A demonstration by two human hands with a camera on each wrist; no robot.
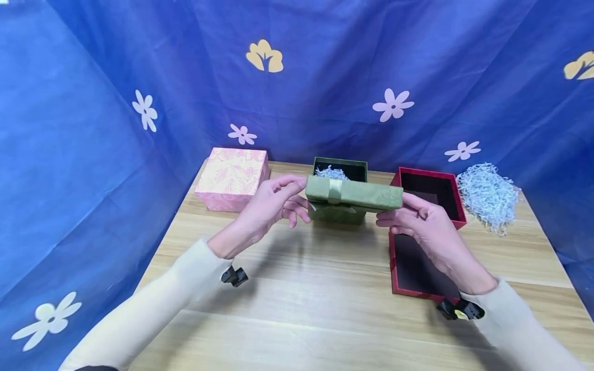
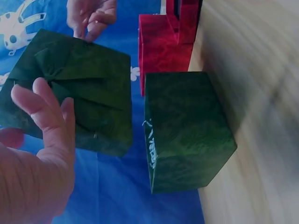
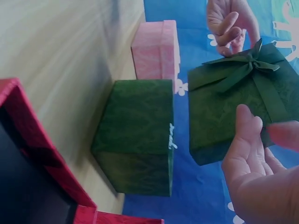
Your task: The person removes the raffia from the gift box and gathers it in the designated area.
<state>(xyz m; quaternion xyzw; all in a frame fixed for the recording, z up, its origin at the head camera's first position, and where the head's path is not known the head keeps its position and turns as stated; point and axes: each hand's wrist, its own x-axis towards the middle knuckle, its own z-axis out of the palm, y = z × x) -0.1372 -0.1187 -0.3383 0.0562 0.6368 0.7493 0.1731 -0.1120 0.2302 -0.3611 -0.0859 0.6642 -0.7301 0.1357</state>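
Both hands hold a dark green box lid with a ribbon bow, tilted in the air. My left hand grips its left end, and my right hand grips the right end. Below and behind the lid stands the matching green box, open at the top. Light blue shredded paper shows inside it, and a few strands poke over the rim. The wrist views show the lid apart from the green box. In the right wrist view the bow is tied on the lid's top.
A closed pink patterned box stands at the back left. On the right are an open red box with a dark inside and a red lid lying inside up before it. A pile of light blue shredded paper lies beyond.
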